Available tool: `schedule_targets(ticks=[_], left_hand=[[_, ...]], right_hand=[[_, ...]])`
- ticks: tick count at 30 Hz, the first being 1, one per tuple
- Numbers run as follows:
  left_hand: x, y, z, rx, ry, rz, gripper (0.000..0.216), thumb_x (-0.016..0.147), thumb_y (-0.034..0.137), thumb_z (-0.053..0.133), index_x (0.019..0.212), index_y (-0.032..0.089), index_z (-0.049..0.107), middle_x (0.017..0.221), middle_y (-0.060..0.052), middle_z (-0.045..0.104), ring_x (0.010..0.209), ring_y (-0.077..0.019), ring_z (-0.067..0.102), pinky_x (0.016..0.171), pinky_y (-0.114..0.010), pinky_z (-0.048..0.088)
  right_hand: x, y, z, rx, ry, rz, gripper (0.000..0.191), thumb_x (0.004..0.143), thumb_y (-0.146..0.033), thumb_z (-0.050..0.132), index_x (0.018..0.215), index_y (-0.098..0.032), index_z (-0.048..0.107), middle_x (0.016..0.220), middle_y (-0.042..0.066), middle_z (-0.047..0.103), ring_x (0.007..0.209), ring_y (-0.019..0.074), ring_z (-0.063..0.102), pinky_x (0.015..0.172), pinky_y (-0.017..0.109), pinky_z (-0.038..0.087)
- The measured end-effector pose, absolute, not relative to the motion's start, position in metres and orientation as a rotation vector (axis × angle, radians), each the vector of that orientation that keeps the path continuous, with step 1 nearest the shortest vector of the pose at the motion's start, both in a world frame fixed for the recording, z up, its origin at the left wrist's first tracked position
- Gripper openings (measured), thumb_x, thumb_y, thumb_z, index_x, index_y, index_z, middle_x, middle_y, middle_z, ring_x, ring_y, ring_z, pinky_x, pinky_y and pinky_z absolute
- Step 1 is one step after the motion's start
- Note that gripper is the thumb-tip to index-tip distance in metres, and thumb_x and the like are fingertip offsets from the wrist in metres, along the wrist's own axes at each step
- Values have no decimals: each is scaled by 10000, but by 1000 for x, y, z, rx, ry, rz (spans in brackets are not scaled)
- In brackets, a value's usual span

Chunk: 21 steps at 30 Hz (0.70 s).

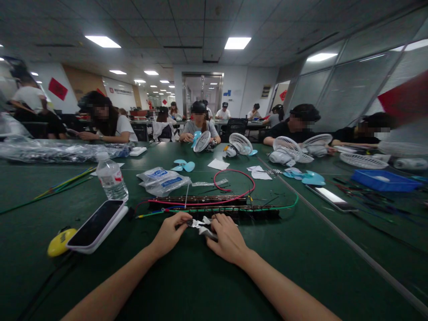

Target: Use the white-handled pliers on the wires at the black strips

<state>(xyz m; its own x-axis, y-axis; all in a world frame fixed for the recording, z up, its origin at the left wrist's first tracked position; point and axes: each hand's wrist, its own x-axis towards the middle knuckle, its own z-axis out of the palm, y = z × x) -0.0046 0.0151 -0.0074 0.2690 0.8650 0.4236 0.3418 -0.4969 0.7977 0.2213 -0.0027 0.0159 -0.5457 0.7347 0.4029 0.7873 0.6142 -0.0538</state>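
My left hand (171,232) and my right hand (226,237) meet over the green table (200,285), both with fingers pinched on a small white piece (200,224) held between them. I cannot make out what the piece is. Just beyond my fingers lie two long dark terminal strips (214,207) with red, green and blue wires (234,189) running along and looping off them.
A phone (96,226) on a white case and a yellow object (60,242) lie at the left, a water bottle (112,178) behind. Plastic bags (163,180), fan blades (184,165), small white fans (239,145), another phone (331,198) and a blue tray (384,180) lie further off. Several people sit opposite.
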Motion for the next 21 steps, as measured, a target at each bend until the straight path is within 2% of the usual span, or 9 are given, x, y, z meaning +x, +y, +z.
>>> schedule_targets(ticks=[21], left_hand=[[-3, 16, -7, 1791, 1041, 1183, 200, 816, 129, 538, 1006, 165, 587, 942, -46, 671, 920, -185, 658, 878, -361, 521]], right_hand=[[221, 0, 7, -1215, -2473, -192, 218, 853, -399, 556, 884, -184, 578, 1038, 91, 590, 888, 211, 547, 753, 332, 418]])
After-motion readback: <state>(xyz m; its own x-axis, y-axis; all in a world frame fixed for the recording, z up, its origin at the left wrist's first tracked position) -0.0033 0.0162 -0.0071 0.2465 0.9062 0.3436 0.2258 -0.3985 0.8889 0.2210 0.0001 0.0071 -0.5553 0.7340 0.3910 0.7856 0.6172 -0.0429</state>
